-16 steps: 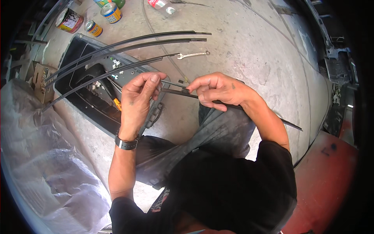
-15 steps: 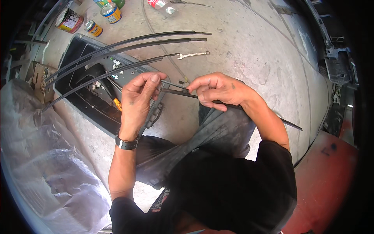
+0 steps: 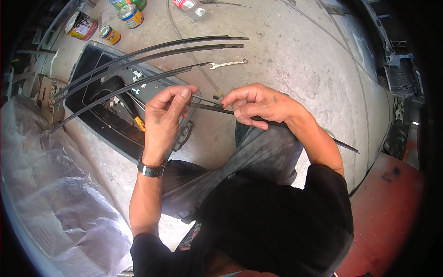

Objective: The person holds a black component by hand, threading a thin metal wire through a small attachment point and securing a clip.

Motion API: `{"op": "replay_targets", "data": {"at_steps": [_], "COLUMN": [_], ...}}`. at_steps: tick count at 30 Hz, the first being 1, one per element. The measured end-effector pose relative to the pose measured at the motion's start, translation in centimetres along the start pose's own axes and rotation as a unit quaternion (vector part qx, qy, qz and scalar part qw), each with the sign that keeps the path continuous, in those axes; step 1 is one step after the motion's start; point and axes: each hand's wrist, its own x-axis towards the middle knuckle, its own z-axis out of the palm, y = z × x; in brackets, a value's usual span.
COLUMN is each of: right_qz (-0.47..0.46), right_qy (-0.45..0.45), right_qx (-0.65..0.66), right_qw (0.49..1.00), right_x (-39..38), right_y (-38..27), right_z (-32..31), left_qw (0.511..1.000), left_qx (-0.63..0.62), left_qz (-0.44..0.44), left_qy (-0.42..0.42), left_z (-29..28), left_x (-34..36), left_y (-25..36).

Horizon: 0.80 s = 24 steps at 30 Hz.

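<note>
A long thin black trim strip (image 3: 346, 146) runs across in front of me, over my knee and out to the right. My left hand (image 3: 167, 104), a watch on its wrist, pinches the strip's left end between thumb and fingers. My right hand (image 3: 258, 107) closes on the strip a short way along, thumb beneath and index finger bent toward the left. A narrow grey sliver shows between the two hands, just above the strip; whether it is part of it I cannot tell. Three similar curved black strips (image 3: 152, 51) lie across the toolbox beyond my left hand.
An open grey and black toolbox (image 3: 85, 113) holds a tool with a black and orange handle (image 3: 140, 123) and small white clips (image 3: 136, 75). A wrench (image 3: 228, 64) lies on the floor. Paint cans (image 3: 130, 16) and a plastic bottle (image 3: 191, 7) stand or lie farther off. A red panel (image 3: 385, 217) is at right.
Almost nothing differs. My right hand has shifted very slightly, its fingertips a touch higher near the strip. The left hand keeps its pinch.
</note>
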Motion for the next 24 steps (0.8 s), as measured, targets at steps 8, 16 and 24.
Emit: {"op": "replay_targets", "data": {"at_steps": [8,16,24], "right_qz": [-0.005,-0.002,-0.005], "right_qy": [-0.004,-0.003,-0.004], "right_qx": [-0.003,-0.003,-0.004], "right_qw": [1.000,1.000,1.000], "right_x": [0.05,-0.08,-0.05], "right_y": [0.13,0.03,-0.01], "right_z": [-0.06,-0.05,0.02], "left_qw": [0.999,1.000,1.000], "left_qx": [-0.029,-0.001,0.019], "left_qz": [0.011,0.011,0.011], "left_qy": [0.009,-0.009,-0.002], "left_z": [-0.64,-0.49,-0.51], "left_x": [0.19,0.15,0.08], "left_y": [-0.06,-0.11,0.29]}}
